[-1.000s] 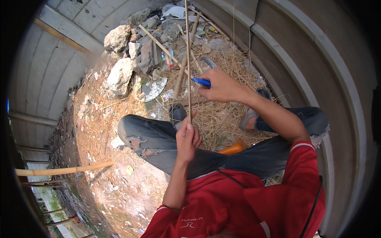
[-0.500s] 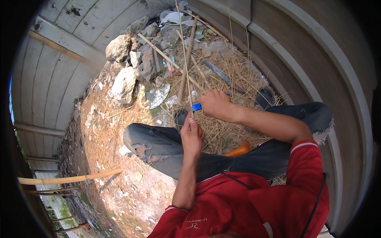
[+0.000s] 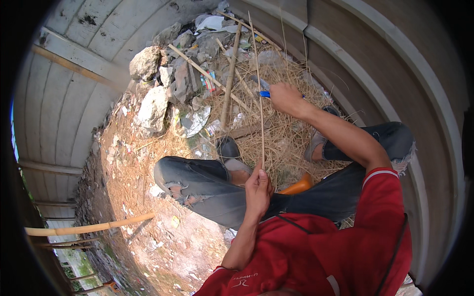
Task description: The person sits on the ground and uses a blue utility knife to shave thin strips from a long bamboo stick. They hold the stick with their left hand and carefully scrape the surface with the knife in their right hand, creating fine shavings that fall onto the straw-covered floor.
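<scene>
Right hand (image 3: 286,97) with blue-handled knife (image 3: 260,89) farther up strip (image 3: 258,84), rubble (image 3: 163,84) beyond.

Sunlit dirt ground (image 3: 163,246) strewn with straw (image 3: 281,133), rubble (image 3: 153,106) against plank walls (image 3: 74,103).

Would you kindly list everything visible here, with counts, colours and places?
thin strip: one, pale tan, upright, running from the left hand up past the knife
knife: one, blue handle, in the right hand
straw: a heap, dry yellow, under the legs
rocks: several, grey, upper left of the straw
sticks: several, tan, lying across the rubble
pole: one, yellowish, lower left
orange object: one, between the legs
left hand: gripping the strip's lower end
right hand: gripping the knife
</scene>
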`<state>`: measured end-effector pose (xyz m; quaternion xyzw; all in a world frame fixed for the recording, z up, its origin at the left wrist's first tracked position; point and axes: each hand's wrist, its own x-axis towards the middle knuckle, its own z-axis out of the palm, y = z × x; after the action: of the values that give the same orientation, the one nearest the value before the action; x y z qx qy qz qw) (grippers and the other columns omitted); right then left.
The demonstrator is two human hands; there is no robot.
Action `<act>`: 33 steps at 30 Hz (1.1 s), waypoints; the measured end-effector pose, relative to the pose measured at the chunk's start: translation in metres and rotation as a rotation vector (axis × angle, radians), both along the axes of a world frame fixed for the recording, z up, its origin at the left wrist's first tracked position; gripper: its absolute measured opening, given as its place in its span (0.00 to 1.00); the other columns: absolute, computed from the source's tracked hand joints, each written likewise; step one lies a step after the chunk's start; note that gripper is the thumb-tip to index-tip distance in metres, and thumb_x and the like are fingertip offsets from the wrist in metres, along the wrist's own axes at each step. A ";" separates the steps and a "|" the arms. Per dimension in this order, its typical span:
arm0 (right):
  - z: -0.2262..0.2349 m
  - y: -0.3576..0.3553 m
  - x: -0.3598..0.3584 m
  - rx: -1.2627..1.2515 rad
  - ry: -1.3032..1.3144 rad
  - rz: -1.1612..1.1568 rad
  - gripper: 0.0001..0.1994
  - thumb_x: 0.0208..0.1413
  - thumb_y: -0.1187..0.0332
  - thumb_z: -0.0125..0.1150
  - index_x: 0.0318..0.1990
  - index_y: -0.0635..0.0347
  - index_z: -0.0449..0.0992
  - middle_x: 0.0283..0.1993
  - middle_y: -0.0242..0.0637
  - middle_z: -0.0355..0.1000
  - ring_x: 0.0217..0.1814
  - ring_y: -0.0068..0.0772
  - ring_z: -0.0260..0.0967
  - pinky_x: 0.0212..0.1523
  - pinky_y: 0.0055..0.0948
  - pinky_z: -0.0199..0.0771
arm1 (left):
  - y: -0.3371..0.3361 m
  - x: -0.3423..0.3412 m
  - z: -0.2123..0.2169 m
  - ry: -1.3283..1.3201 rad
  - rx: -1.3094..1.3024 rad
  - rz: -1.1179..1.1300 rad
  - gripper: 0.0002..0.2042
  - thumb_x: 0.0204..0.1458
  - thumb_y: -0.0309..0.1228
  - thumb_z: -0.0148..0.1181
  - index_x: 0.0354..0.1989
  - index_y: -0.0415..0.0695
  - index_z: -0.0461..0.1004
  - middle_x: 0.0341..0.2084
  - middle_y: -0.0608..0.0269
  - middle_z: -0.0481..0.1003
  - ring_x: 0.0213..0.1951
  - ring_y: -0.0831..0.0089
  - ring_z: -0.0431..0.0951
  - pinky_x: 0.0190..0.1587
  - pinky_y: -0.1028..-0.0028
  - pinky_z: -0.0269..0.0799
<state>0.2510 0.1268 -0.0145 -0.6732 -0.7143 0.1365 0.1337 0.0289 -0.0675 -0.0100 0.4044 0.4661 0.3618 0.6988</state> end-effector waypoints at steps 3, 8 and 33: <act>0.005 -0.018 -0.016 -0.029 -0.013 0.121 0.08 0.48 0.72 0.58 0.33 0.66 0.81 0.35 0.56 0.78 0.44 0.57 0.79 0.42 0.49 0.80 | 0.016 -0.010 -0.005 -0.062 0.019 0.045 0.27 0.70 0.44 0.43 0.71 0.41 0.58 0.14 0.77 0.53 0.15 0.87 0.51 0.17 0.81 0.49; 0.009 -0.063 -0.072 0.058 0.036 0.331 0.09 0.48 0.70 0.57 0.32 0.66 0.81 0.34 0.54 0.78 0.41 0.56 0.79 0.40 0.48 0.79 | 0.058 -0.023 0.007 0.008 0.049 0.121 0.26 0.70 0.45 0.43 0.70 0.42 0.60 0.14 0.78 0.52 0.15 0.87 0.50 0.18 0.81 0.48; -0.002 0.061 0.269 0.117 -0.031 -0.737 0.16 0.53 0.66 0.58 0.45 0.64 0.81 0.48 0.53 0.78 0.52 0.56 0.76 0.52 0.48 0.76 | -0.151 -0.201 -0.020 0.341 0.021 -0.356 0.24 0.66 0.41 0.53 0.64 0.35 0.68 0.13 0.81 0.58 0.17 0.89 0.54 0.21 0.80 0.47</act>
<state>0.5197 0.1875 -0.0163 -0.8784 -0.4324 0.0278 0.2015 -0.1721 -0.2186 -0.0303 0.5425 0.4949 0.1643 0.6586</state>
